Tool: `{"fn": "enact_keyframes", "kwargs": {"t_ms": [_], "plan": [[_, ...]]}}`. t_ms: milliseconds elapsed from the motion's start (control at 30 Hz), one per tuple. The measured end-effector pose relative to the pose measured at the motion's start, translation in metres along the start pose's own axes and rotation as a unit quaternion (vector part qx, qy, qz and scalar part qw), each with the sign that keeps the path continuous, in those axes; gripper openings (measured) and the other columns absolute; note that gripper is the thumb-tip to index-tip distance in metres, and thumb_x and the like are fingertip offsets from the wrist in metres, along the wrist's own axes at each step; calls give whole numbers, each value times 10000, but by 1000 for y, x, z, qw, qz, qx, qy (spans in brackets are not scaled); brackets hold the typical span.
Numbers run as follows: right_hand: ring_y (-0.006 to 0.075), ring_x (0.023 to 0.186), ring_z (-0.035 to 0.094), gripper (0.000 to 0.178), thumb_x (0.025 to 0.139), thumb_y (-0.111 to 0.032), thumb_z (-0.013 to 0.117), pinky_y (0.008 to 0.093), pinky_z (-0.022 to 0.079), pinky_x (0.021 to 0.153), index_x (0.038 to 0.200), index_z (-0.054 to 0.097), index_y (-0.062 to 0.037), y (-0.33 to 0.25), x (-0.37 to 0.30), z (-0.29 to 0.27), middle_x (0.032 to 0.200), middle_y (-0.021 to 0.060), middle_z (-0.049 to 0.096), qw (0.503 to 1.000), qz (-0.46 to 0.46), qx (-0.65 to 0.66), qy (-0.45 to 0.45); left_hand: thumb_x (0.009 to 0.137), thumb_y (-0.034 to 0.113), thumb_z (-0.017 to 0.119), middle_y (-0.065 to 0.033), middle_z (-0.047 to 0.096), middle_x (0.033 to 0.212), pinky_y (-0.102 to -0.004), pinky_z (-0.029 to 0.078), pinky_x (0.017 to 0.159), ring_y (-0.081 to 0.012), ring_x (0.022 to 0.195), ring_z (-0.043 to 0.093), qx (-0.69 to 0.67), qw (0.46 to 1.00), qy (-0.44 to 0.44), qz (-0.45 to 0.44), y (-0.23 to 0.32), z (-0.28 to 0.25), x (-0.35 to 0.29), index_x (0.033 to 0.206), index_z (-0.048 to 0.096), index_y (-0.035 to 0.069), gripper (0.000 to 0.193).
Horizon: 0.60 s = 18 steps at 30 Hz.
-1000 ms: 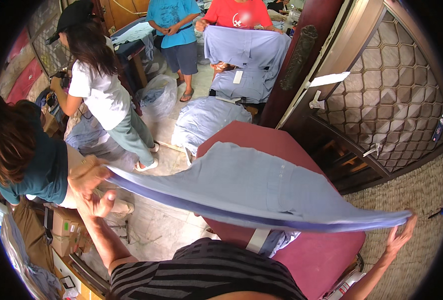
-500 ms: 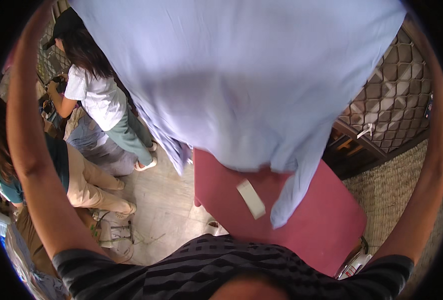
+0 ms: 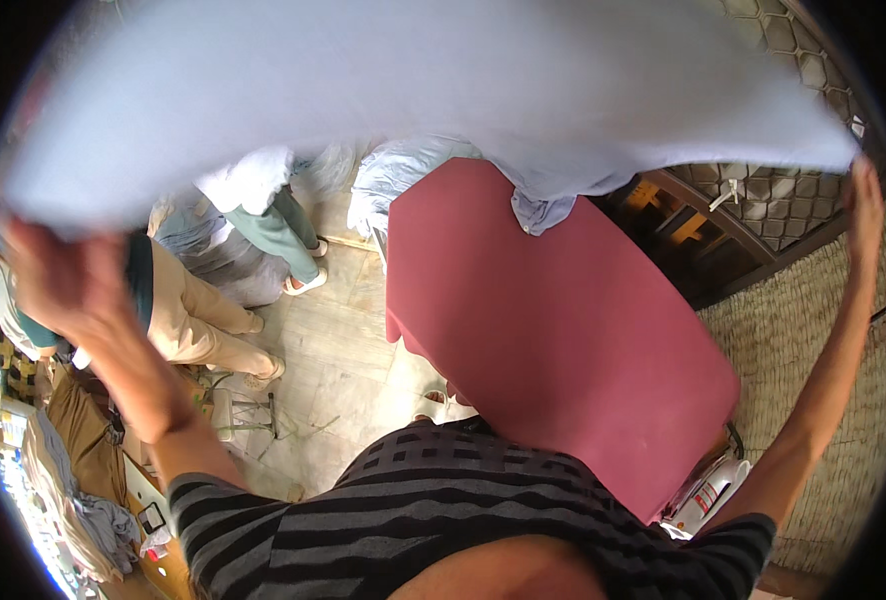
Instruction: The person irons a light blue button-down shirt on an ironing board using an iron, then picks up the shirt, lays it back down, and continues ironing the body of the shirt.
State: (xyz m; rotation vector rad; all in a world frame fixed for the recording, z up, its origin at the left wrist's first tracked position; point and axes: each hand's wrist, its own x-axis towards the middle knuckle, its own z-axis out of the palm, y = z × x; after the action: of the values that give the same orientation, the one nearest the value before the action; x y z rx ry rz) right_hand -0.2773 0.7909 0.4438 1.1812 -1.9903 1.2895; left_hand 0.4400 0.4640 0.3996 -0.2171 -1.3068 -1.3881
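A light blue shirt (image 3: 443, 85) is stretched wide in the air across the top of the view, blurred by motion. At the far left, my left hand (image 3: 68, 275) is raised at one corner of the cloth; it is smeared, but its fingers appear closed on the edge. My right hand (image 3: 865, 195), out at the far right, pinches the opposite corner. Part of the shirt, a cuff with a button, hangs down to the far end of a maroon-covered ironing table (image 3: 553, 330). The shirt's upper part runs out of the picture.
An iron (image 3: 703, 497) stands by the table's near right corner. Two people, one in beige trousers (image 3: 198, 310) and one in green trousers (image 3: 278, 235), stand at the left. Bagged clothes (image 3: 218, 255) lie behind them. A lattice gate (image 3: 778, 200) and woven mat (image 3: 813, 340) are at right.
Both hands have come down into view from above, swinging the shirt up and away from me. Its hanging sleeve has left the table's middle. The cream strip no longer shows on the table.
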Motion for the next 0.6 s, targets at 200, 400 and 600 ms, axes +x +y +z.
{"fn": "enact_keyframes", "kwargs": {"t_ms": [200, 400, 600], "plan": [[53, 634, 467, 202, 1044, -299, 490, 213, 370, 550, 967, 556, -124, 112, -209, 3, 736, -40, 514, 943, 234, 234, -42, 903, 104, 675, -274, 632, 1112, -397, 501, 884, -342, 1030, 635, -268, 878, -265, -294, -177, 63, -169, 966, 626, 16, 120], [70, 707, 581, 163, 1029, -204, 511, 191, 434, 554, 1135, 569, -95, 123, -240, 7, 862, -1, 601, 911, 338, 236, 0, 907, 41, 660, -187, 650, 1093, -317, 484, 820, -193, 961, 604, -181, 883, -184, -393, -204, 54, -193, 961, 564, 55, 112], [118, 775, 662, 313, 1027, -229, 499, 218, 508, 606, 1289, 512, -58, 59, -131, 90, 939, 46, 665, 916, 308, 165, -194, 969, 92, 601, -18, 661, 944, -253, 572, 657, -106, 754, 653, 28, 928, 124, -350, -236, -62, -78, 983, 538, 105, 66]]}}
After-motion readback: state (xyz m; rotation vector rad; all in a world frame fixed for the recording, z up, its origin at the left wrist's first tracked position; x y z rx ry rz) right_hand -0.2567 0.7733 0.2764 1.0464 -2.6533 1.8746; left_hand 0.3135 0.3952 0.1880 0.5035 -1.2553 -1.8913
